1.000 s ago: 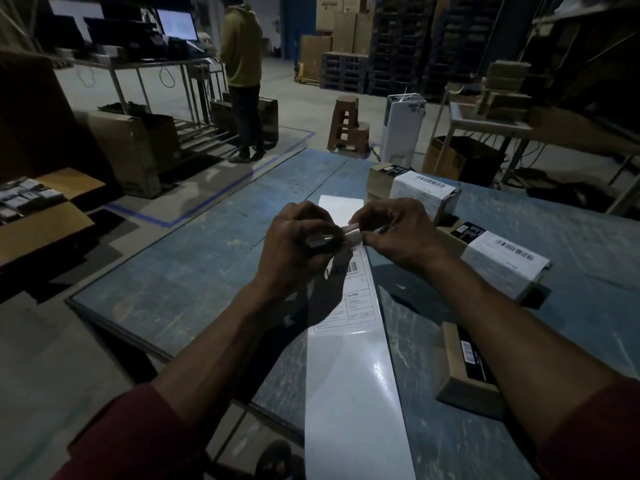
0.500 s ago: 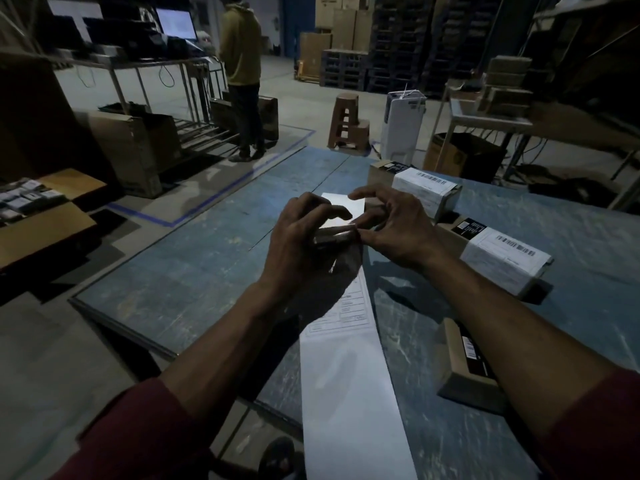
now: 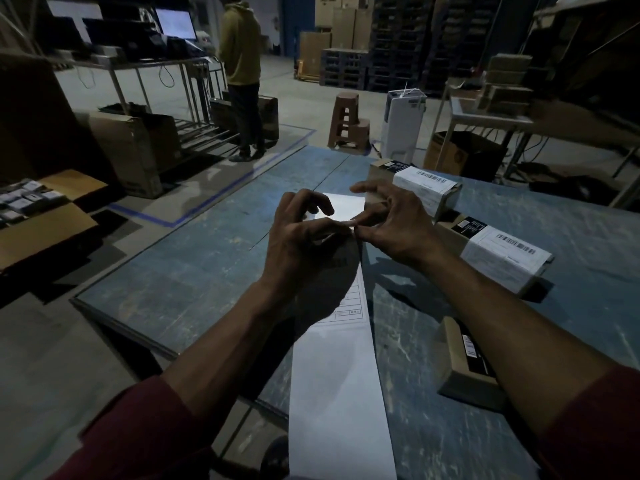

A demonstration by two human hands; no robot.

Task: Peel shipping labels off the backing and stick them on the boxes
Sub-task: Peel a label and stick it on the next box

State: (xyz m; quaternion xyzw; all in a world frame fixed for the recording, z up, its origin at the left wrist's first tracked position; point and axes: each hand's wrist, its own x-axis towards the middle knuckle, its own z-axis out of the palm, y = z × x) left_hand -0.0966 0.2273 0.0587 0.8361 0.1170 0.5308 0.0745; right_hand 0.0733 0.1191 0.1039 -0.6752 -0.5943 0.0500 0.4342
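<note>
Bench (image 3: 194, 282): scuffed blue top, dim warehouse. Left hand (image 3: 304, 244) and right hand (image 3: 394, 223) both pinch label strip (image 3: 337, 368) edge; labelled boxes (image 3: 429, 192) right of right hand, concrete floor (image 3: 45, 368) left.

Nothing here is sharp enough for me to read. I see barcodes on the white labels of the two brown cardboard boxes (image 3: 427, 188) (image 3: 505, 256), and illegible printed lines on my long white label strip (image 3: 348, 306).
</note>
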